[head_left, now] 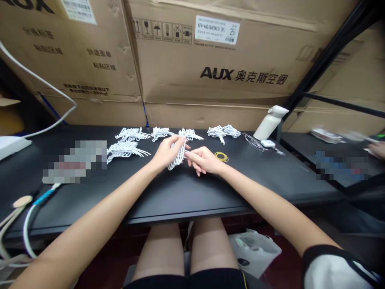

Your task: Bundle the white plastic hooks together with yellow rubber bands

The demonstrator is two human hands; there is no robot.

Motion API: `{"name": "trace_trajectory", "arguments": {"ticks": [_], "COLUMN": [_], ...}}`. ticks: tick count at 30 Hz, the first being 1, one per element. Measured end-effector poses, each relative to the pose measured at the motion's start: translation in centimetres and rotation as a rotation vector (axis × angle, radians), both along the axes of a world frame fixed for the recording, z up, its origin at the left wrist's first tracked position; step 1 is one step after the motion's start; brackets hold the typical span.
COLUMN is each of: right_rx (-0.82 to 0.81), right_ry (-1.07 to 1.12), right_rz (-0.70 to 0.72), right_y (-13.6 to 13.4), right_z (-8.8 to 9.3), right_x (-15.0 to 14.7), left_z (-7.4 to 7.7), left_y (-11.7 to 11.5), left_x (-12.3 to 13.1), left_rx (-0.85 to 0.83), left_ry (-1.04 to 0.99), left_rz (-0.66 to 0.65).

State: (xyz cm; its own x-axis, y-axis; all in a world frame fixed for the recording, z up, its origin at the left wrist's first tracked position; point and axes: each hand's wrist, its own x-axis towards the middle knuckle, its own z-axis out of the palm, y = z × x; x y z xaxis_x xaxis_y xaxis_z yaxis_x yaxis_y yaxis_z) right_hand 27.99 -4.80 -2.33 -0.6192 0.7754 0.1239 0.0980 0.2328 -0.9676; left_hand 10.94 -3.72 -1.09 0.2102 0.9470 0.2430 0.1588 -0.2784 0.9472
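My left hand (169, 153) is closed around a bundle of white hooks (176, 161), whose curved ends stick out below the fingers. Close beside it, my right hand (206, 160) pinches a thin white hook stem at the bundle's right side; its far end is hidden by the fingers. Behind my hands lie more bundles of white hooks (187, 134), with others to the left (123, 149). A looser pile of white hooks (224, 131) rests at the back right. Yellow rubber bands (221, 156) lie just right of my right hand.
Large cardboard boxes (240, 56) stand along the back of the black table (180, 196). At the right are a white bottle (270, 122), glasses (254, 141) and a small white case (267, 143). A blurred-out object and cables (28, 228) occupy the left. Another person's hand (377, 149) shows far right.
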Motion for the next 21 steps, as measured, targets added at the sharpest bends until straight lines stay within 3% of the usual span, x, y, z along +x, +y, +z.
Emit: {"name": "trace_trajectory", "arguments": {"ticks": [9, 12, 17, 21], "right_rx": [-0.136, -0.146, -0.169, -0.194], "right_ry": [0.195, 0.217, 0.062, -0.016], "right_rz": [-0.124, -0.128, 0.032, 0.08], "right_y": [0.7, 0.8, 0.5, 0.5], "right_z": [-0.2, -0.2, 0.3, 0.4], "right_x": [-0.3, -0.1, 0.5, 1.0], "left_z": [0.7, 0.7, 0.8, 0.4], "left_y": [-0.5, -0.6, -0.9, -0.9], "left_x": [0.6, 0.5, 0.2, 0.2], "left_rx": [-0.187, -0.206, -0.296, -0.304], "left_ry": [-0.275, -0.225, -0.064, -0.035], "left_rz": [-0.054, -0.083, -0.192, -0.228]}}
